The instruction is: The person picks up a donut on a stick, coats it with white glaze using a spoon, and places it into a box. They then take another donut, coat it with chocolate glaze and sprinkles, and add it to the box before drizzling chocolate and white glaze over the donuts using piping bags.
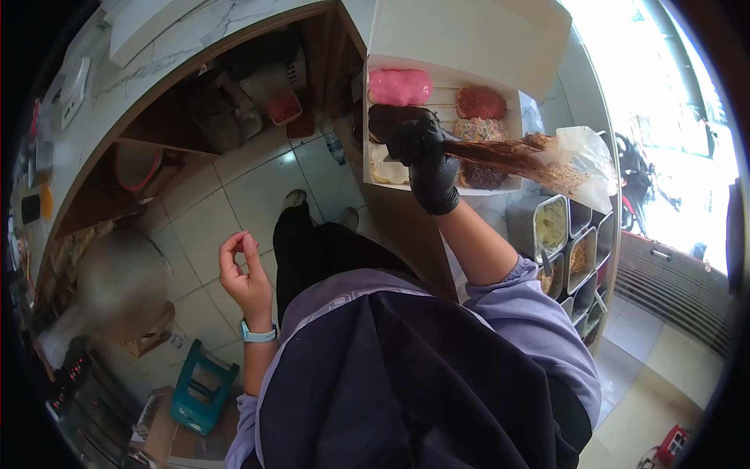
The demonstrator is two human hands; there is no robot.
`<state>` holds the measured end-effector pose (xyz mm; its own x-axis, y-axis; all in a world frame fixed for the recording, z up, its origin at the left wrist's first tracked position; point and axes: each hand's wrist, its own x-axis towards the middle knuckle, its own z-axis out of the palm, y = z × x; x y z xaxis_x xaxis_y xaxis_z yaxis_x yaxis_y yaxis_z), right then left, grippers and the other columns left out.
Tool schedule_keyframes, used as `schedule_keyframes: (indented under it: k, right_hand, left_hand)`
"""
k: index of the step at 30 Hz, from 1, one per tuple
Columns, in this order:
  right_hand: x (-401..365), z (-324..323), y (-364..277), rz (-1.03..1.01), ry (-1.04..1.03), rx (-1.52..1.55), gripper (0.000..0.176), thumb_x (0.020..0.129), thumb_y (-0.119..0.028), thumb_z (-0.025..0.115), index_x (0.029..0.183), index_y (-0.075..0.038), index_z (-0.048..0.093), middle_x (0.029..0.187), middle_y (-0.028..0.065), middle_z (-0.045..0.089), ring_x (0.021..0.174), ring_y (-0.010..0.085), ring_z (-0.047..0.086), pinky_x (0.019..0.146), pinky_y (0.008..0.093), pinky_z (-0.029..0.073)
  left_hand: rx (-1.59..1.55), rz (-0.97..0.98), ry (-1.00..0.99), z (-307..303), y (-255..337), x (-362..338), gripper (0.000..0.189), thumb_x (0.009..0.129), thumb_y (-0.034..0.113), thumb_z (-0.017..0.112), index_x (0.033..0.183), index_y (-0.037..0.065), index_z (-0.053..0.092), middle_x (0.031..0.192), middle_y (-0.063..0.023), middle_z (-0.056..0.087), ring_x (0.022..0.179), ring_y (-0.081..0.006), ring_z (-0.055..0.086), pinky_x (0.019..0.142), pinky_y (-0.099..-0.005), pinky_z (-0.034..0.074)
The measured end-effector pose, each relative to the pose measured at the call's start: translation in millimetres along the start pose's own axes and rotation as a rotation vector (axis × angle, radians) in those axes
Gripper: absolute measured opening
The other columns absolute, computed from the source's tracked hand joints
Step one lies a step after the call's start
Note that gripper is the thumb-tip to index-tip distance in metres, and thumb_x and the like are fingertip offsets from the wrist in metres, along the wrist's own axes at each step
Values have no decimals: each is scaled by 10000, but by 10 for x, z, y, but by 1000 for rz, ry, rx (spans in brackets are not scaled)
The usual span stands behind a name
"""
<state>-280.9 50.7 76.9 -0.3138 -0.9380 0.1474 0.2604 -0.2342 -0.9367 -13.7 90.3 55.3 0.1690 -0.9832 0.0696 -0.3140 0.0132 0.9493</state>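
My right hand (426, 160), in a black glove, is wrapped round the narrow end of a piping bag (508, 154) smeared with brown chocolate. The bag's wide clear end points right. Beneath the hand is an open white box (512, 117) of coated pastries on sticks. Inside lie a pink-glazed one (400, 87), a dark chocolate one (394, 121), a cream-white one (388, 168), a red one (480, 102), a sprinkled one (479, 130) and a dark crumbed one (483, 177). Bare and away from the box, my left hand (246, 270) has curled fingers with nothing visible in them.
Metal topping containers (551, 223), some with spoons, stand right of the box. A marble-topped counter (183, 47) curves along the left, with bags (223, 113) on a shelf below. A teal stool (205, 388) and a plastic bottle (334, 146) are on the tiled floor.
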Motion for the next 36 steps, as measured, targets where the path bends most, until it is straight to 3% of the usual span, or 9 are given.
schedule_keyframes:
  k: [12,15,18,21,24,27,30,33,36]
  right_hand:
    - [-74,61,57,45,-124,-25,351,930,-260,399,636,-72,360,551,-20,335,496,69,287,461,249,233]
    - [-61,41,123,8,-116,-86,411,924,-226,347,550,-57,344,507,35,369,449,126,347,427,279,274]
    - [-10,22,135,0,-102,-31,344,923,-258,409,647,-51,415,593,-23,381,511,69,313,463,245,253]
    - [92,34,51,-12,118,-236,332,921,-262,409,673,-47,456,594,-22,398,506,71,324,461,245,260]
    - [98,14,16,51,103,-109,323,920,-270,411,734,-27,513,625,0,475,526,88,409,483,243,330]
    - [-63,-154,95,122,-204,73,336,920,-271,410,763,-4,538,682,33,558,608,116,531,562,253,432]
    - [-138,-56,62,196,-109,-46,320,919,-221,372,641,-64,396,564,29,411,496,139,418,494,269,356]
    - [58,47,-88,-49,88,-255,318,933,-256,384,733,-41,506,605,-13,468,525,77,447,479,242,361]
    - [127,-90,36,-120,93,-237,308,938,-244,372,731,-57,499,578,-36,391,470,66,348,435,245,284]
  left_hand:
    - [87,14,62,-152,-141,-132,130,871,106,534,911,-14,563,780,-54,569,711,-110,527,672,-236,436]
    - [102,5,63,-181,-151,-153,133,872,110,534,912,-14,563,780,-53,569,709,-108,527,671,-236,436]
    - [99,-3,65,-203,-177,-171,135,873,112,535,913,-14,563,780,-51,570,707,-107,526,669,-236,435]
    - [94,-6,69,-218,-211,-178,138,874,115,534,913,-14,564,777,-50,570,705,-105,522,667,-237,434]
    - [112,-10,70,-232,-233,-184,140,876,119,534,913,-13,564,775,-50,571,703,-103,517,664,-237,433]
    - [119,-22,60,-243,-264,-166,154,881,136,534,924,-9,564,794,-48,572,722,-104,520,675,-237,433]
    - [115,-48,43,-250,-281,-150,178,889,166,532,944,-1,562,833,-43,570,760,-106,528,700,-236,435]
    - [119,-48,37,-248,-278,-145,179,888,166,533,944,-1,561,833,-43,571,758,-105,528,699,-236,434]
    - [116,-53,34,-257,-308,-139,184,887,170,536,946,-2,560,836,-43,571,758,-105,528,703,-236,434]
